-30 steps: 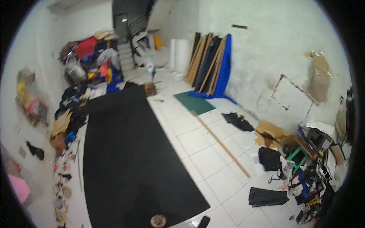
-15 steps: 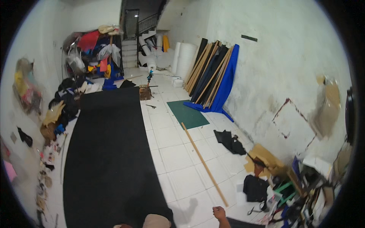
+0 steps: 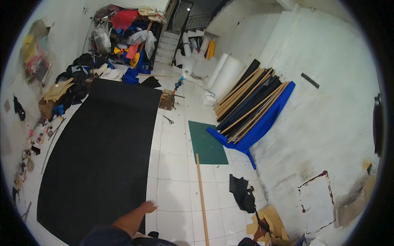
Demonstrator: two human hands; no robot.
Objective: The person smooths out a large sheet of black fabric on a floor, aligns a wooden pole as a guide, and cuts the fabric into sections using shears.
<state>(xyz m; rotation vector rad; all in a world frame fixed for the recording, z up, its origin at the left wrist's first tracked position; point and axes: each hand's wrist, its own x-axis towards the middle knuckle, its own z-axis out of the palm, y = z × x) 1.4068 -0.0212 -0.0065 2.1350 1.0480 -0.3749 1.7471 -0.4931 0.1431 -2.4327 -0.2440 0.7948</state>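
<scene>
My left hand [image 3: 147, 207] reaches in from the lower edge, over the right border of a long black fabric sheet [image 3: 98, 151] spread on the floor. Its fingers are slightly blurred but look loosely apart, and nothing shows in them. Whether it touches the fabric I cannot tell; it seems to hang above it. My right hand is out of view. To the right of the hand, a long wooden stick [image 3: 202, 201] lies on the white tiles, its far end at a green cutting mat [image 3: 207, 143]. Scissors [image 3: 168, 119] rest on the tiles beside the fabric's far right side.
Fabric rolls [image 3: 246, 102] and a blue fabric piece [image 3: 271, 119] lean on the right wall. A brown box-like block [image 3: 167, 101] stands by the fabric's far corner. Black scraps [image 3: 242, 192] and brown sheets [image 3: 273, 221] lie at right. Piled cloth [image 3: 76, 80] lines the left wall.
My view has turned and shifted, so the room looks tilted and the wooden stick's near end has left the picture. The right hand has gone out of view; my left hand has come in.
</scene>
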